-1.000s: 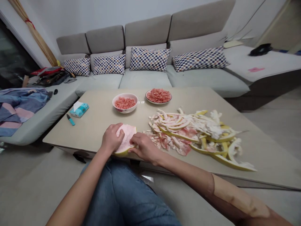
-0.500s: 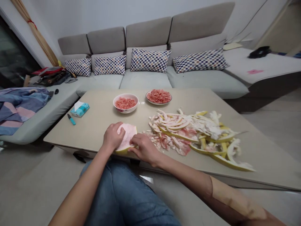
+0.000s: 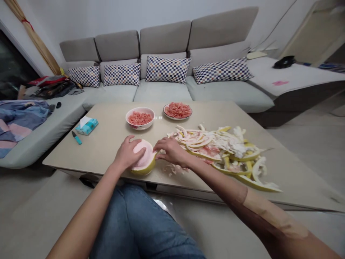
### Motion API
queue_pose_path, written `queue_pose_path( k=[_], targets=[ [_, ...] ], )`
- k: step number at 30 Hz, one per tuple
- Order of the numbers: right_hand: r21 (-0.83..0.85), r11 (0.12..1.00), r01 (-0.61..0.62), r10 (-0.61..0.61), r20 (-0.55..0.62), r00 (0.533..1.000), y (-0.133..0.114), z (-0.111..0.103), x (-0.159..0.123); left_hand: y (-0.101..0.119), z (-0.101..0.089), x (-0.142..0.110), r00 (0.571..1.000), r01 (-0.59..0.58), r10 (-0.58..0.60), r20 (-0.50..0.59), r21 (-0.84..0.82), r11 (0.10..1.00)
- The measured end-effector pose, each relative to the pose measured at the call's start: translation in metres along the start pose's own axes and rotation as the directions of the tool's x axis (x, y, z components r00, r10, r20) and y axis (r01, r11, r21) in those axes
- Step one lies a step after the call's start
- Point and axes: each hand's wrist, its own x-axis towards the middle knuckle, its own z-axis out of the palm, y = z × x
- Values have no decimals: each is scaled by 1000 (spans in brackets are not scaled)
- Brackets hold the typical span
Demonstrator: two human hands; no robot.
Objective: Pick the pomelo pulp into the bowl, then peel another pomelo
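Note:
A pomelo (image 3: 147, 158) with yellow-green rind and a pale pink, exposed pith face rests near the table's front edge. My left hand (image 3: 126, 154) is wrapped over its left side, thumb lying on the pink face. On the opposite side, my right hand (image 3: 171, 151) pinches at the rim of the pomelo's rind; its fingertips are partly hidden. Right of that hand lies a heap of pomelo peel (image 3: 215, 144), yellow strips mixed with white pith and pinkish membrane. Pink pulp pieces fill a white bowl (image 3: 140, 126) and a dark-rimmed plate (image 3: 178, 118) farther back.
A blue tissue pack (image 3: 87, 126) and a teal-handled small knife (image 3: 77, 137) lie on the table's left (image 3: 64, 147). Behind the table stands a grey sofa (image 3: 161, 91) with checkered cushions. My knees are just under the table's front edge.
The pomelo has tilted, showing more of its rounded rind. My right hand has shifted up and right along its rim, and the whole view has moved slightly.

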Motion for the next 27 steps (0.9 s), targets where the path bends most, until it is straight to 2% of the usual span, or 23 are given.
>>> queue_pose_path(
  k=[3, 9, 15, 21, 27],
  targets=[
    [109, 993, 33, -34, 14, 999, -4, 7, -6, 0, 9, -1, 996, -69, 59, -69, -147, 987],
    [236, 970, -49, 74, -94, 993, -15, 22, -10, 0, 11, -3, 995, -33, 12, -102, -214, 976],
    [241, 969, -60, 83, -83, 993, -16, 20, -7, -1, 10, -1, 993, 2, -27, -116, -204, 979],
    [171, 985, -24, 37, -74, 997, -19, 20, -10, 1, 9, -2, 991, 22, -50, -127, -213, 977],
    [210, 977, -37, 53, -75, 996, -23, 22, -11, 2, 8, 0, 992, 28, -54, -114, -218, 975]
  ],
)
